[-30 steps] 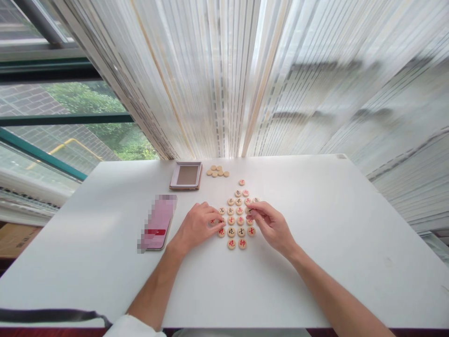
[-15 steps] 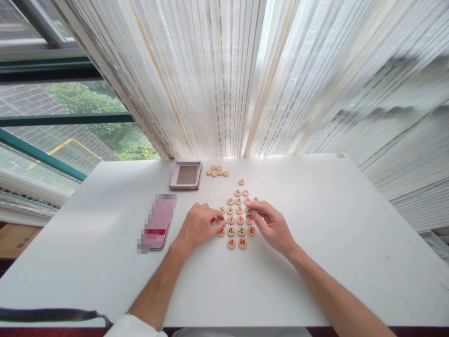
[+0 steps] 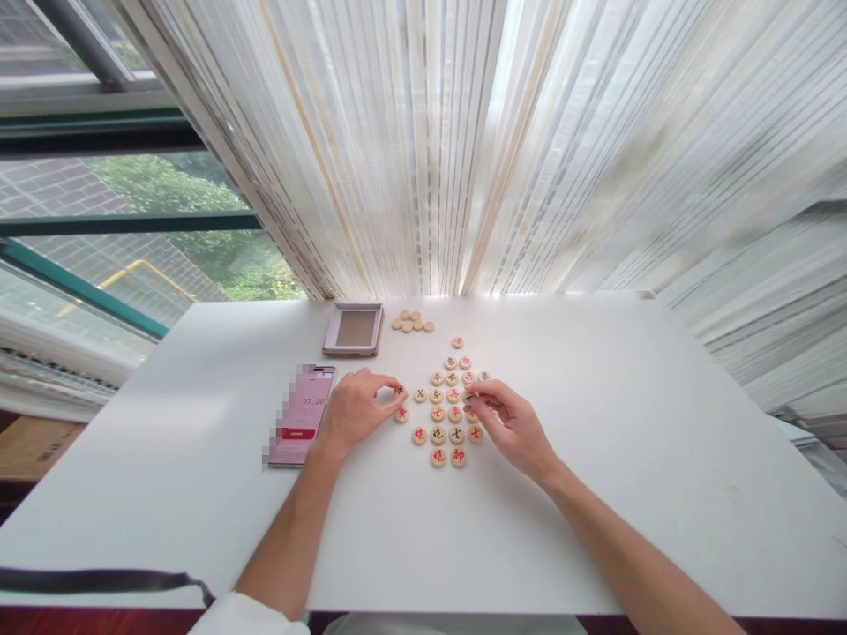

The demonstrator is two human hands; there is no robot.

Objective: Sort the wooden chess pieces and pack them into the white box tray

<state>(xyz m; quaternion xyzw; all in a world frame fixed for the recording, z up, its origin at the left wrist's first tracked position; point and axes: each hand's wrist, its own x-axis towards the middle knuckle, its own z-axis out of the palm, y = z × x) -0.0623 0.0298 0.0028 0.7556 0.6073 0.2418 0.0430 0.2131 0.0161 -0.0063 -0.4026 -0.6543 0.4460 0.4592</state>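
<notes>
Several round wooden chess pieces (image 3: 447, 413) with red or black characters lie in rows on the white table (image 3: 595, 459). My left hand (image 3: 354, 411) is at the left edge of the group, thumb and fingers pinched on one piece (image 3: 400, 390), with another piece (image 3: 401, 414) just below the fingertips. My right hand (image 3: 511, 427) rests at the right side of the rows, its fingers curled and pinched on a piece near the group's right edge; that piece is mostly hidden.
A pink phone (image 3: 302, 426) lies left of my left hand. A small brown box lid (image 3: 354, 329) and a cluster of blank-faced pieces (image 3: 411, 323) sit near the table's far edge, under the striped curtain (image 3: 503, 141). A window is at the left.
My left hand has drawn left and up out of the rows, taking a piece with it, uncovering the pieces it hid. My right hand has barely moved.
</notes>
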